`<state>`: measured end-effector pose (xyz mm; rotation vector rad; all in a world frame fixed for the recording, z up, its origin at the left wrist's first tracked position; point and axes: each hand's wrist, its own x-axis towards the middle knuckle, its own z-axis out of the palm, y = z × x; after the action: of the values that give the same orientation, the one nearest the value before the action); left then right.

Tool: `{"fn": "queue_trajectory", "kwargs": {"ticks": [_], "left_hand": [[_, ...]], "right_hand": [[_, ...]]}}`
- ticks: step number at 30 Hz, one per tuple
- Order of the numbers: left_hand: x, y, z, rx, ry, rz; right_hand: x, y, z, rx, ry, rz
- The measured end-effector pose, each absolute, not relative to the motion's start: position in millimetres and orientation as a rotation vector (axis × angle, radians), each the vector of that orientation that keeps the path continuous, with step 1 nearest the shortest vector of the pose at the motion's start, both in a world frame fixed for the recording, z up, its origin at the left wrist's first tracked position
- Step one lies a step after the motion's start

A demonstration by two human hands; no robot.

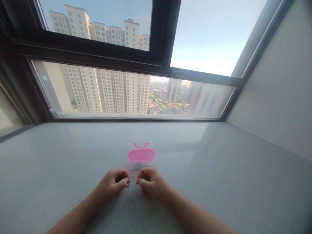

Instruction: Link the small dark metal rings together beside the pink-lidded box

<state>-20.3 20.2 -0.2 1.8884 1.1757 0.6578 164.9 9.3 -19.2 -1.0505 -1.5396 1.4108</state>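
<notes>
A small clear plastic box with a pink lid (141,157) and a pink handle stands on the grey stone windowsill (219,182), just beyond my hands. My left hand (114,183) is curled, its fingertips pinching a small dark ring-like thing (127,184). My right hand (150,182) is also curled, its fingertips pinched close to the left hand's, holding something too small to make out. Both hands rest low over the sill, nearly touching each other.
A large dark-framed window (156,66) runs along the far edge of the sill, with tall apartment blocks outside. A pale wall (280,94) bounds the sill on the right, and another window pane meets it on the left.
</notes>
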Motion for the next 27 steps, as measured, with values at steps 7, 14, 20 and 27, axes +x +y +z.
{"fn": "queue_trajectory", "kwargs": {"ticks": [7,14,20,27], "left_hand": [[-20.4,19.4,-1.5,1.883,1.188,0.661],[-20.8,19.9,-4.9,1.9,1.178,0.674],[-21.5,22.1,-5.1,1.908,1.177,0.677],[-20.2,19.5,-1.9,1.913,1.195,0.662]], "right_hand": [[166.5,12.5,-17.5,-1.028,-1.491,1.45],[166.6,10.6,-18.8,-1.043,-1.511,1.441],[166.1,9.9,-17.9,-1.053,-1.512,1.432],[166.2,9.7,-17.5,-1.049,-1.539,1.411]]}}
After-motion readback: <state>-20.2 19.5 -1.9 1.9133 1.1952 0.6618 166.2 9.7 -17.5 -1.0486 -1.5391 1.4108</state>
